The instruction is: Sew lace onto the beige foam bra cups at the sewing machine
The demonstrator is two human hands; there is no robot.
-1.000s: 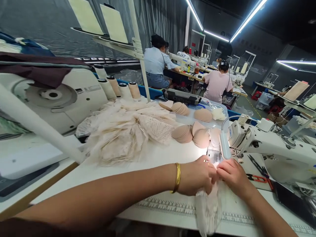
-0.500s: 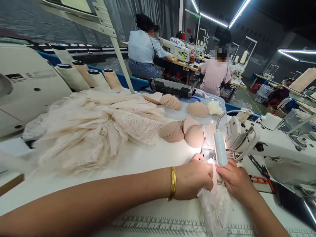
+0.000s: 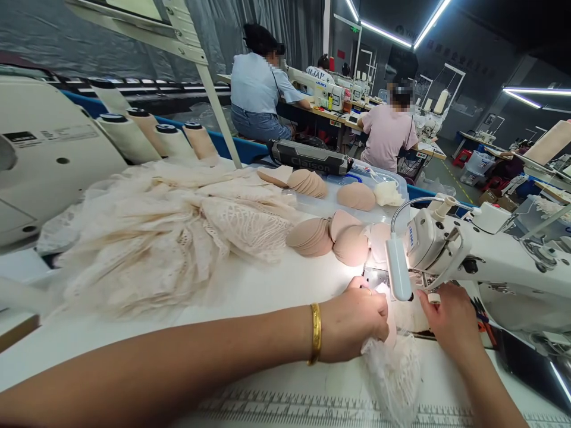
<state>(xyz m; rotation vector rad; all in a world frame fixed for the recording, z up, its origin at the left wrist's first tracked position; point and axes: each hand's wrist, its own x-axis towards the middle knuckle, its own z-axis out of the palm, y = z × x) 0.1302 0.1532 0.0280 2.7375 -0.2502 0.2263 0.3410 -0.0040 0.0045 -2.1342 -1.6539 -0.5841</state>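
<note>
My left hand (image 3: pixel 357 324), with a gold bangle at its wrist, is closed on pale lace fabric (image 3: pixel 395 377) beside the sewing machine's lit needle area. The fabric's sheer end hangs over the table's front, and a smooth pinkish part shows by the fingers. My right hand (image 3: pixel 455 318) is at the sewing machine (image 3: pixel 513 252), under its head, with the thumb apart from the fingers near a small white round part. Some of its fingertips are hidden. A small lamp (image 3: pixel 398 270) on a bent neck hangs over the needle area, hiding part of it.
Beige moulded cups (image 3: pixel 310 238) lie stacked behind my left hand, with more on a clear plastic lid (image 3: pixel 289 202). A heap of cream lace (image 3: pixel 178 238) covers the left side. Thread cones (image 3: pixel 172 141) stand behind it. A ruler scale (image 3: pixel 267 404) runs along the front edge. Two people sit ahead.
My right hand has left the fabric and moved right, up to the machine's head. My left hand stays on the fabric, almost in the same place.
</note>
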